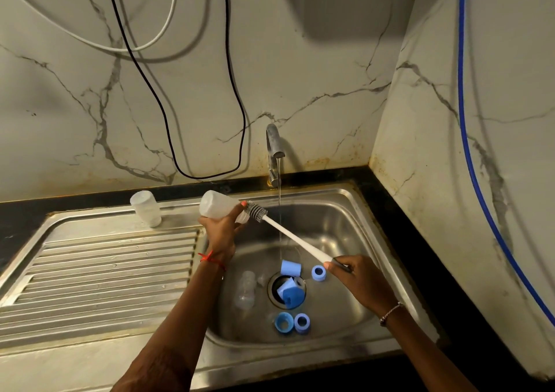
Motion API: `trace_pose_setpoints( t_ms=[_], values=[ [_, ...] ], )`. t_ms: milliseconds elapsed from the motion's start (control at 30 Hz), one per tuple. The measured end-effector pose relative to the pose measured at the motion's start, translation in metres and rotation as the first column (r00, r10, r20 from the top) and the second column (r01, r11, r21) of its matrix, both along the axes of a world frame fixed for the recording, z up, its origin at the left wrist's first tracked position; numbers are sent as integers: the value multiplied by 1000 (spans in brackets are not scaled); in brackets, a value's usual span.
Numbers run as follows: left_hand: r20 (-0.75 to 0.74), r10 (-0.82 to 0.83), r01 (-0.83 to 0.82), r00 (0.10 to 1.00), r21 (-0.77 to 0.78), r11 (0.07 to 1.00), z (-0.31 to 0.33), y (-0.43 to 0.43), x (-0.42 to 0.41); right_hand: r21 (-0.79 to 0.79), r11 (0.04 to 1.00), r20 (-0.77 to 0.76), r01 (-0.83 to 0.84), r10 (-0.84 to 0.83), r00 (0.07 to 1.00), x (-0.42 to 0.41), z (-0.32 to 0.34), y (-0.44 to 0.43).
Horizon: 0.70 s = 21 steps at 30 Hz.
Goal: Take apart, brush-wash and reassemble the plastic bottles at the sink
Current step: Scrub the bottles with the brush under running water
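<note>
My left hand point(221, 228) grips a clear plastic bottle point(217, 205) on its side above the sink's left edge, mouth toward the right. My right hand point(350, 271) holds the white handle of a bottle brush point(292, 235); its grey bristle head point(256, 210) sits at the bottle's mouth. Another clear bottle point(146, 207) stands upside down on the drainboard. A third clear bottle point(246, 289) lies in the sink basin point(336, 229). Several blue caps and rings lie around the drain: a cap point(290, 268), a ring point(318, 272), a cap point(289, 293), and two rings point(283, 321) point(301, 322).
The tap point(274, 151) at the back runs a thin stream into the basin. A ribbed steel drainboard point(105, 265) lies to the left. A black cable point(168, 97) and a white cable hang on the marble wall; a blue hose point(468, 151) runs down the right wall.
</note>
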State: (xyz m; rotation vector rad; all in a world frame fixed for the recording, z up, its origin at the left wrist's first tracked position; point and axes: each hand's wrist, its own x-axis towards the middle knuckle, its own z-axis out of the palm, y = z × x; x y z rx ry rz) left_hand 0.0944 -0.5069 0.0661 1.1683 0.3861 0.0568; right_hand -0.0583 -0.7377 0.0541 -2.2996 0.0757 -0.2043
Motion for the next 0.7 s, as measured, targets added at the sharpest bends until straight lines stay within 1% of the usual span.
trace_pose_setpoints(
  t_ms=[167, 233, 333, 433, 500, 567, 700],
  values=[
    [7, 11, -11, 1000, -34, 999, -2, -6, -3, -21, 998, -11, 51, -52, 999, 0, 5, 10],
    [-5, 12, -12, 1000, -50, 999, -3, -8, -2, -7, 999, -21, 47, -47, 999, 1, 6, 13],
    [-43, 54, -60, 998, -131, 990, -5, -5, 3, 5, 1000, -27, 11, -10, 1000, 2, 2, 13],
    [-84, 100, -117, 991, -224, 968, -6, 0, 5, -16, 1000, -26, -14, 14, 1000, 1, -5, 10],
    [-94, 93, -112, 991, -220, 969, -7, -2, 1, -24, 1000, -17, -9, 8, 1000, 0, -6, 9],
    [-82, 55, -72, 995, -209, 975, -10, -6, -4, -36, 999, -12, 0, -1, 1000, 1, -4, 10],
    [-85, 32, -48, 996, -203, 978, -6, -11, -7, -36, 999, -35, 17, -18, 999, 2, -2, 12]
  ],
)
